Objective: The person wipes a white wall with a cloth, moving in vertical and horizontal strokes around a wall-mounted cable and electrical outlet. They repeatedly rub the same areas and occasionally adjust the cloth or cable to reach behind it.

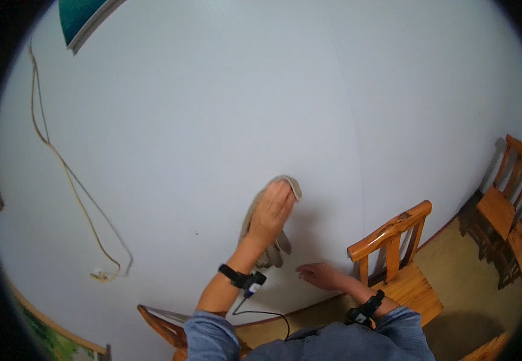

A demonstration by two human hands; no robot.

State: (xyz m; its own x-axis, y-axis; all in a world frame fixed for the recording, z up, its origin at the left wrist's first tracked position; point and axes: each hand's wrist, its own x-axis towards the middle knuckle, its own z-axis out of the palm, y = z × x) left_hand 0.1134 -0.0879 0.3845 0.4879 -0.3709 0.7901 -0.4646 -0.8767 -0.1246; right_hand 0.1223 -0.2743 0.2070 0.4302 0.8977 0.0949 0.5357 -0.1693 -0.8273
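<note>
My left hand (272,210) presses a grey-brown cloth (296,187) against the white wall (243,113). Part of the cloth shows above my fingers, and its loose folds hang below the palm. Lower and to the right, my right hand (319,275) is held in front of the wall with its fingers slightly curled and nothing seen in it. Each wrist wears a black strap with a small device, and a black cable runs from the left one.
A wooden chair (391,234) stands close to my right arm, and another chair's back (161,327) is at lower left. More chairs (498,205) line the far right. A cable (78,194) hangs on the left wall. Framed pictures (80,20) show at upper and lower left.
</note>
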